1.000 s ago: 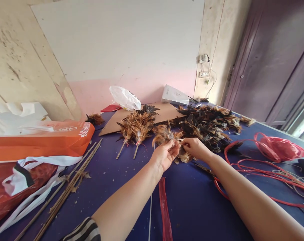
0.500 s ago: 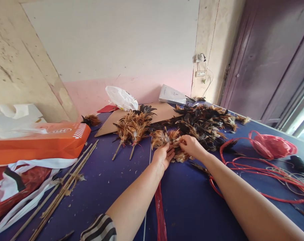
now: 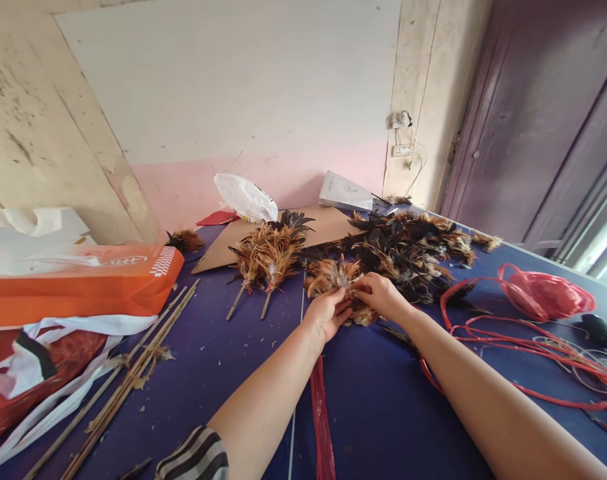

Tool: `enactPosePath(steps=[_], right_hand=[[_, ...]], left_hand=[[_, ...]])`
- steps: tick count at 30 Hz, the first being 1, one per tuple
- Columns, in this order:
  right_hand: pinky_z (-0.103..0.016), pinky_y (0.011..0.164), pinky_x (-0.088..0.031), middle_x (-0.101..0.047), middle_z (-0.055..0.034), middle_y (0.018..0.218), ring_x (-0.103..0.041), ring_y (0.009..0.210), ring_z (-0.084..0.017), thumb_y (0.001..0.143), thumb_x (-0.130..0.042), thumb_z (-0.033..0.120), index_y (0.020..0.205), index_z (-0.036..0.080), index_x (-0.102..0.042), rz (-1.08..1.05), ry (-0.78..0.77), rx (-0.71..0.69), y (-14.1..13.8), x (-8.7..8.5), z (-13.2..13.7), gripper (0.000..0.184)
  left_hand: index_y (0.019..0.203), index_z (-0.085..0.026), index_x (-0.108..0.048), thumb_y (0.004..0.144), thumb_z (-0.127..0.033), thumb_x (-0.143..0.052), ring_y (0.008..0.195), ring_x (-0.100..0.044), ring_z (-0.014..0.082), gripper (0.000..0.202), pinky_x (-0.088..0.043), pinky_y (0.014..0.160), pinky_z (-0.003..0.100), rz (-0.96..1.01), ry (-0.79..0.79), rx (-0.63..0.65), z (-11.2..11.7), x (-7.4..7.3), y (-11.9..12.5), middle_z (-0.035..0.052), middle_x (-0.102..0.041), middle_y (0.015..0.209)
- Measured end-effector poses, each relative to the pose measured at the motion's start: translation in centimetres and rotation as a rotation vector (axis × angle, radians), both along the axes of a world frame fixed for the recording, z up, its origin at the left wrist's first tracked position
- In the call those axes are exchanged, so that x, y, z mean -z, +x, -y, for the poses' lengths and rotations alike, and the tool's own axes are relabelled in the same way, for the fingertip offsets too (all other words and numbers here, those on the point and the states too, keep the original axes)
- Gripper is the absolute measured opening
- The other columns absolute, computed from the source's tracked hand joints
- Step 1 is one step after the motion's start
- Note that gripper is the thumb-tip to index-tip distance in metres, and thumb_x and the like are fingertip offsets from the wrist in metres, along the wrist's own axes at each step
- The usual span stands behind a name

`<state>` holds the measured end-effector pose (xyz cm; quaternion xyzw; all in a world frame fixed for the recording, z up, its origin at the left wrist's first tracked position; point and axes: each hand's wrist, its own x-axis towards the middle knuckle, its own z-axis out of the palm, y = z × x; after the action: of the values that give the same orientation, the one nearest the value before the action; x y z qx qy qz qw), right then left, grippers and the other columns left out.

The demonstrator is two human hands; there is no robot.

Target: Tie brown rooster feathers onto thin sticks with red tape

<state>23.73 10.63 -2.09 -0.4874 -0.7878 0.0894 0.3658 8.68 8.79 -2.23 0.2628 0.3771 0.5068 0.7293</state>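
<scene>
Brown feathers, gathered in a bundle (image 3: 331, 275), are held between my two hands above the blue table. My left hand (image 3: 327, 315) is closed around the base of the bundle, palm turned up. From the right, my right hand (image 3: 378, 295) pinches at the same base, its fingertips meeting the left ones. What lies inside the fingers is hidden. A flat red plastic ribbon (image 3: 322, 420) runs from below my left hand toward the near edge. Left of the bundle lie two feather dusters (image 3: 271, 250) with short stick handles.
A heap of dark feathers (image 3: 403, 250) spreads behind my right hand. Red plastic twine (image 3: 546, 293) lies coiled at right. Thin sticks (image 3: 128, 380) and an orange bag (image 3: 83, 287) are at left. Cardboard (image 3: 218, 247), a white plastic bag (image 3: 246, 198) and a box (image 3: 344, 191) stand toward the wall.
My right hand has shifted slightly left, bringing its fingertips up against my left hand at the bundle's base. The whole view has moved slightly.
</scene>
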Motion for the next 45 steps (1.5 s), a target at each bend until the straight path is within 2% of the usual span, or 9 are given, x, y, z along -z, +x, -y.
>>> enactPosePath(steps=[6,11,21,26,30,33,36,41,45], right_hand=[[-0.023,0.061,-0.041,-0.059,-0.0031,0.073,-0.054,0.065,-0.013,0.069,-0.054,0.025,0.079,0.016,-0.070,-0.107,-0.075,0.021,0.8,-0.7,-0.1,0.021],[-0.022,0.051,-0.038,-0.059,-0.0001,0.059,-0.049,0.052,-0.011,0.068,-0.054,0.031,0.081,0.014,-0.068,-0.256,-0.272,0.055,1.7,-1.1,-0.3,0.026],[-0.020,0.045,-0.035,-0.058,0.0014,0.058,-0.043,0.046,-0.006,0.062,-0.065,0.030,0.076,0.014,-0.066,-0.611,-0.273,0.012,2.2,-1.7,-0.6,0.021],[-0.019,0.039,-0.029,-0.050,0.0039,0.054,-0.037,0.043,-0.004,0.058,-0.070,0.031,0.073,0.015,-0.064,-1.067,-0.226,-0.135,3.3,-3.8,-0.3,0.022],[-0.019,0.040,-0.033,-0.050,0.0043,0.055,-0.041,0.044,-0.005,0.058,-0.071,0.030,0.074,0.017,-0.062,-1.235,-0.142,-0.149,3.3,-5.5,0.4,0.023],[-0.019,0.041,-0.035,-0.054,0.0024,0.058,-0.045,0.046,-0.006,0.062,-0.068,0.032,0.080,0.018,-0.064,-1.163,0.001,-0.035,2.0,-6.1,1.2,0.023],[-0.021,0.048,-0.041,-0.059,-0.0009,0.064,-0.050,0.053,-0.009,0.069,-0.062,0.035,0.087,0.018,-0.066,-0.898,0.130,0.023,-0.2,-6.4,2.6,0.025],[-0.026,0.069,-0.046,-0.062,-0.0055,0.086,-0.057,0.077,-0.015,0.077,-0.054,0.030,0.086,0.021,-0.068,-0.422,0.230,-0.189,-3.7,-6.5,5.4,0.019],[-0.028,0.075,-0.045,-0.062,-0.0050,0.088,-0.056,0.081,-0.015,0.079,-0.051,0.023,0.089,0.025,-0.068,-0.162,0.302,-0.384,-5.4,-5.9,6.4,0.020]], left_hand=[[0.075,-0.009,-0.062,0.072,-0.010,-0.059,0.054,-0.057,0.0090,0.005,-0.044,0.045,0.017,0.020,0.031,0.003,-0.1,-1.3,-0.4,0.0068,-0.063,0.071],[0.078,-0.010,-0.060,0.078,-0.012,-0.053,0.064,-0.060,0.0079,0.007,-0.047,0.055,0.015,0.153,0.064,-0.026,-0.5,-2.4,0.3,0.0072,-0.063,0.078],[0.069,-0.010,-0.057,0.076,-0.012,-0.056,0.064,-0.060,0.0122,0.007,-0.047,0.070,0.026,0.099,-0.048,-0.075,-1.4,0.4,2.5,0.0059,-0.061,0.065],[0.072,-0.013,-0.058,0.075,-0.011,-0.057,0.077,-0.060,0.0139,0.004,-0.043,0.081,0.029,0.084,-0.038,-0.084,-1.4,0.4,2.6,0.0060,-0.063,0.079],[0.071,-0.013,-0.058,0.077,-0.010,-0.054,0.072,-0.059,0.0108,0.007,-0.045,0.073,0.023,0.084,-0.035,-0.119,-1.1,0.3,2.4,0.0061,-0.062,0.078],[0.073,-0.012,-0.058,0.078,-0.012,-0.053,0.063,-0.058,0.0093,0.007,-0.045,0.058,0.019,0.095,-0.043,-0.125,-0.4,-0.7,1.4,0.0065,-0.062,0.073],[0.076,-0.010,-0.058,0.077,-0.014,-0.055,0.069,-0.061,0.0140,0.006,-0.046,0.055,0.021,0.138,-0.045,-0.045,0.9,-2.5,-0.8,0.0107,-0.064,0.081],[0.081,-0.014,-0.060,0.076,-0.022,-0.056,0.090,-0.060,0.0222,0.010,-0.048,0.071,0.031,0.301,0.039,0.225,3.3,-4.7,-5.5,0.0119,-0.065,0.092],[0.079,-0.016,-0.063,0.075,-0.020,-0.059,0.076,-0.062,0.0161,0.007,-0.048,0.073,0.031,0.266,0.060,0.167,4.3,-4.6,-7.8,0.0050,-0.067,0.078]])
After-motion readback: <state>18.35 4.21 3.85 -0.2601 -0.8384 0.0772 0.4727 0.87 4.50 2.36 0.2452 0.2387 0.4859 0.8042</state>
